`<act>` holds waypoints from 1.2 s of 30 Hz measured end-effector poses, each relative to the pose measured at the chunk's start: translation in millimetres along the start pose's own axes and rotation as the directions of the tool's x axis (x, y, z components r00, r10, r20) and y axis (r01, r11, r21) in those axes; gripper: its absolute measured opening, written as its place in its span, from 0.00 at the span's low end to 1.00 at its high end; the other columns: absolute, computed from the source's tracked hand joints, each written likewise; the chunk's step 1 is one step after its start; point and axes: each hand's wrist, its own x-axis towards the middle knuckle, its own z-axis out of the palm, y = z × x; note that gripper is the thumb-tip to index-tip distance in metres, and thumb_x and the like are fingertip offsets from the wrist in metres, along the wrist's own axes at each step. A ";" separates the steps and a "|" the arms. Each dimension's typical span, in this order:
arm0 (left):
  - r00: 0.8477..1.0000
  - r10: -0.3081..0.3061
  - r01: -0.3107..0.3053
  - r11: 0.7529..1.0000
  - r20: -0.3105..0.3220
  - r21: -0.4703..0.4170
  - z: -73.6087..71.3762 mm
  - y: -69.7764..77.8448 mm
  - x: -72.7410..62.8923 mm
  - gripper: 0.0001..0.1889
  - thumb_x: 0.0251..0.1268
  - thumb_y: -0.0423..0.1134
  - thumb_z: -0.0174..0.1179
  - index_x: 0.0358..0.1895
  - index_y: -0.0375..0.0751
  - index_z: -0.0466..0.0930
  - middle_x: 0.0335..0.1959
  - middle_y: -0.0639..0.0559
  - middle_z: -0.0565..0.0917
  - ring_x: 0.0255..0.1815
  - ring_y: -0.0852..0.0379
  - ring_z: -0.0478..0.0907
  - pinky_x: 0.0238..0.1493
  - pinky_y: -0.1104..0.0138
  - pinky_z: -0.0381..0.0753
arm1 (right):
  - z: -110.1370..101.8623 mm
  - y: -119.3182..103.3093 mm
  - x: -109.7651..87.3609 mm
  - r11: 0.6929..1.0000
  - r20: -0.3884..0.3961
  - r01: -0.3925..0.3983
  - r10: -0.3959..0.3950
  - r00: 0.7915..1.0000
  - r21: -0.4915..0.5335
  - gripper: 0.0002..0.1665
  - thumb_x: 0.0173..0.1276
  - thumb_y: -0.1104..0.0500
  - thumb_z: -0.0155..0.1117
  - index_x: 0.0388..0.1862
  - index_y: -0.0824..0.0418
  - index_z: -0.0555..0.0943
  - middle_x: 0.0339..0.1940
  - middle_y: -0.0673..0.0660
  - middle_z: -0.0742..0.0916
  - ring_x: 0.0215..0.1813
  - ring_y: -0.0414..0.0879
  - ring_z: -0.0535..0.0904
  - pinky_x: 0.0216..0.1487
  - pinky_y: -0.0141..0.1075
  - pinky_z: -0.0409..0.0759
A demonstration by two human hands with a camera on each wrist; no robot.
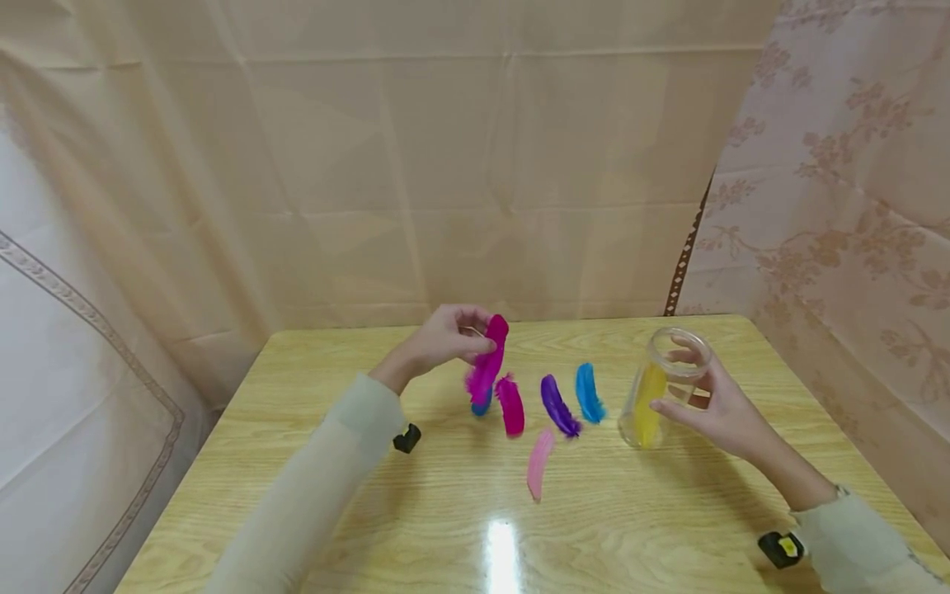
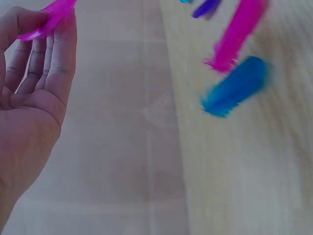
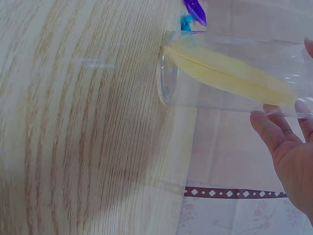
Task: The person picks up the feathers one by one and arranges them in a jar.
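Between thumb and fingers, my left hand [image 1: 445, 338] pinches a magenta feather [image 1: 490, 363], raised over the table's back part. Below it lie a blue feather [image 2: 237, 88], partly hidden in the head view, and a second magenta feather [image 1: 511, 408]. My right hand [image 1: 731, 412] grips a clear jar [image 1: 629, 421] near its open mouth. Inside the jar a yellow feather [image 3: 230, 73] leans along the wall. The jar's base is close to the tabletop. Between the hands lie a purple feather [image 1: 558, 406], another blue feather [image 1: 590, 394] and a light pink feather [image 1: 540, 464].
The wooden table [image 1: 416, 528] ends at a beige curtain [image 1: 460, 165] behind. A small black object [image 1: 406, 438] sits beside the left forearm, and a similar black object [image 1: 780, 549] is by the right sleeve. Patterned cloth [image 1: 853, 206] hangs at the right.
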 end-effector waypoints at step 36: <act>0.998 0.018 -0.014 0.997 0.052 -0.082 82.2 49.7 39.3 0.14 0.67 0.32 0.68 0.54 0.36 0.82 0.44 0.44 0.85 0.44 0.50 0.85 0.48 0.57 0.87 | -13.9 1.2 -8.7 1.000 0.011 0.007 -0.007 1.000 0.023 0.55 0.66 0.62 0.74 0.82 0.46 0.51 0.68 0.62 0.70 0.57 0.66 0.78 0.47 0.28 0.80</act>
